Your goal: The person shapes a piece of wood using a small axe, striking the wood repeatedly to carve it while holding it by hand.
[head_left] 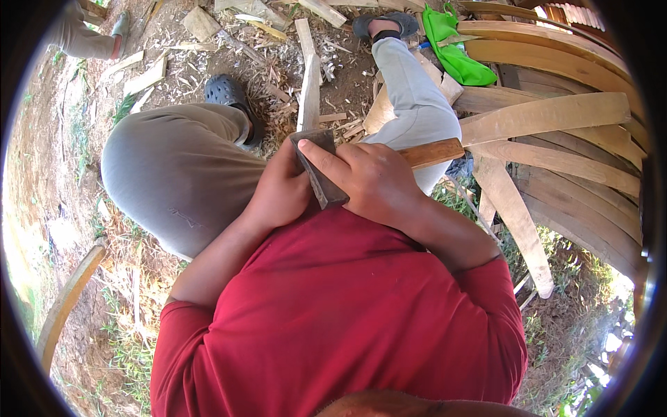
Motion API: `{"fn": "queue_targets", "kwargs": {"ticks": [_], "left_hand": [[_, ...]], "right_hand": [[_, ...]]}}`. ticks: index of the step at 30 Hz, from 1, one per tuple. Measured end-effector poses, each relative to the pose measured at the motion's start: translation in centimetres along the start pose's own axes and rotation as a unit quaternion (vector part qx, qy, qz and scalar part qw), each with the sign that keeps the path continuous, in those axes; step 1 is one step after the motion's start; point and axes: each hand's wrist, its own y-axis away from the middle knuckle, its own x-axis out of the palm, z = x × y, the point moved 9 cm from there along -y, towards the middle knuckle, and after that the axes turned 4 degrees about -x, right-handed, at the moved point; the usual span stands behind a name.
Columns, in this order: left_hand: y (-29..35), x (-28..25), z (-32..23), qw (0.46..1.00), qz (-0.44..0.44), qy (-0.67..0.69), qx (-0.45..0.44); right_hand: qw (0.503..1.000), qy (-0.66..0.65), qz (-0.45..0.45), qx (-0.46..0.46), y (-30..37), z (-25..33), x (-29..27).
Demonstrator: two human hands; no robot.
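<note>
In front of my red-shirted chest I hold what looks like a hatchet (326, 182), with a dark, flat metal head and a brown wooden handle reaching out to the right. My left hand (283, 182) is closed against the left side of the head, its fingertips mostly hidden. My right hand (381, 175) is closed round the tool where head and handle meet, with its index finger stretched along the upper part of the head. The join between head and handle lies hidden under the right hand.
Curved wooden planks (549, 115) are stacked at the right, with a bright green bag (451, 52) beside them. A pale stick (308, 87) stands between my legs. Wood chips and offcuts litter the ground. Another person's leg (87, 38) shows at the far left, and a curved plank (68, 306) below it.
</note>
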Motion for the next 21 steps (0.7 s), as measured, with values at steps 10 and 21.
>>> {"fn": "queue_targets", "kwargs": {"ticks": [10,21], "left_hand": [[0.5,-1.1,-0.6,0.99,-0.053,-0.099,-0.085],[0.9,0.2,-1.4,0.997,-0.033,0.023,-0.061]], "right_hand": [[0.993,-0.115,-0.023,-0.007,-1.1,-3.9,0.4],[0.935,0.117,-0.284,0.175,-0.9,-15.1,-14.9]]}}
